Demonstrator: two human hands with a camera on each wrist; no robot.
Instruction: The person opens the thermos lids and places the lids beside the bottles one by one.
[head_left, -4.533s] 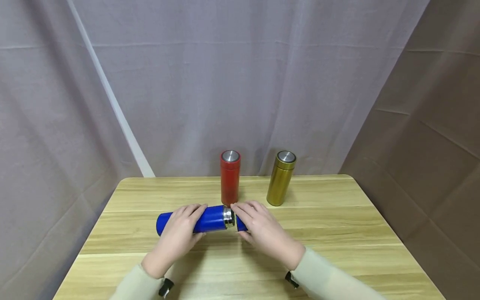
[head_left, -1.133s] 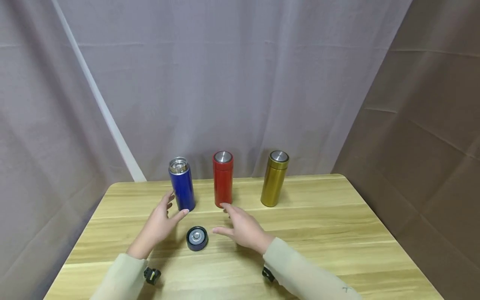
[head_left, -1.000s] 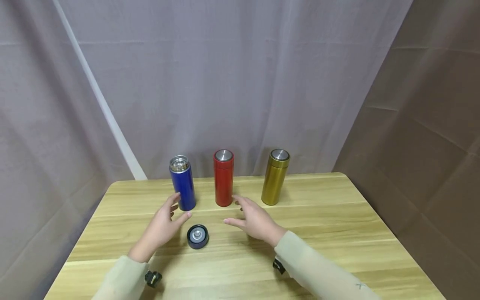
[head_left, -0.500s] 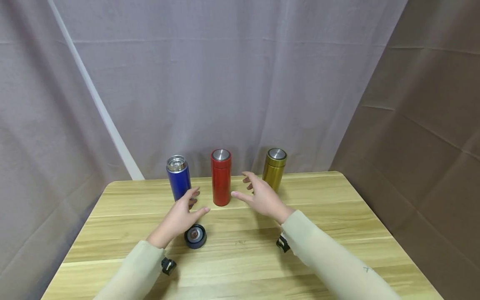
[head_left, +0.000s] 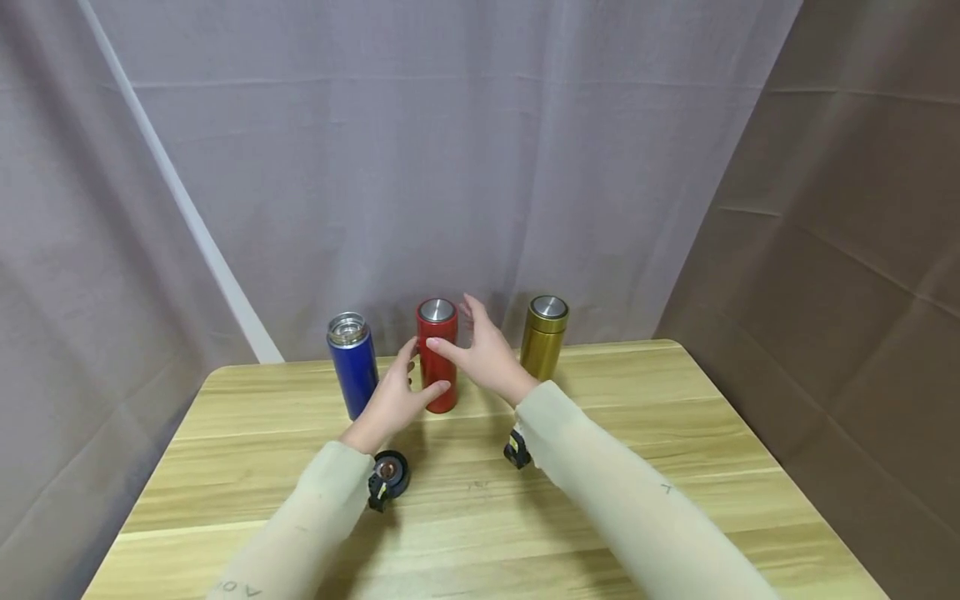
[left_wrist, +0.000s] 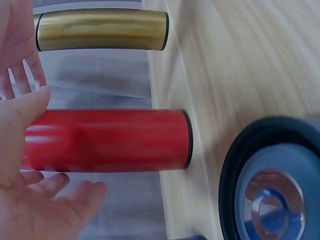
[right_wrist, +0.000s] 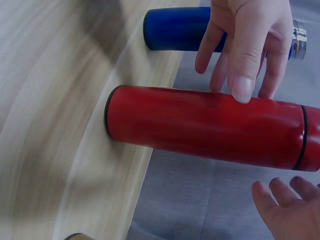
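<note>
Two loosely spread hands flank a capped red bottle (head_left: 437, 373) upright near the desk's (head_left: 750, 467) far edge.
The left hand (head_left: 392, 404) and right hand (head_left: 483, 354) have relaxed, ungripped fingers; whether the left one touches the bottle, I cannot tell. An uncapped blue bottle (head_left: 352, 371) stands towards the far left corner, a gold bottle (head_left: 543, 350) to the right; a lid (head_left: 391, 467) lies inside-up nearer the front edge.

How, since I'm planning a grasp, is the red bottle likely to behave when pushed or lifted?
The red bottle could slip: its side looks shiny. Standing tall and narrow, it may tip if pushed high; being cylindrical, it might then roll.
</note>
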